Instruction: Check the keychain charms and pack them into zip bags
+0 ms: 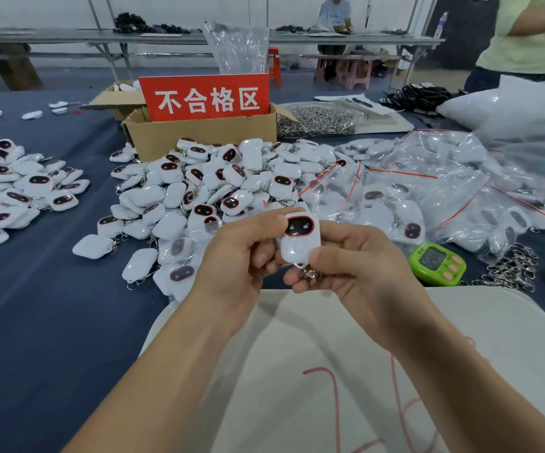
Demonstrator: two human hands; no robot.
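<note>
Both hands are up in front of me, over the near part of the counter point(36, 305). One charm point(300, 240) sits between them, upright, its dark red-rimmed face toward me. My left hand point(235, 256) pinches it at the top left corner, thumb on the edge beside the face, the other fingers curled in behind. My right hand point(352, 259) pinches the lower right corner, thumb on the front, fingers curled under. The clasp point(310, 274) dangles below the charm against my right fingers, and whether they grip it too I can't quite tell.

At twelve o'clock from the charm, the pile point(219, 181) spreads across the counter, right up to the cardboard box point(199, 135) with its red sign point(204, 97). At two o'clock lie bags point(428, 184) with red zip strips, charms showing inside. At three o'clock, near my right hand, there's a green timer point(437, 263). At ten o'clock, well apart, is a second pile point(13, 188). At six, under my wrists, lies a white sheet point(297, 371) with red marks.
</note>
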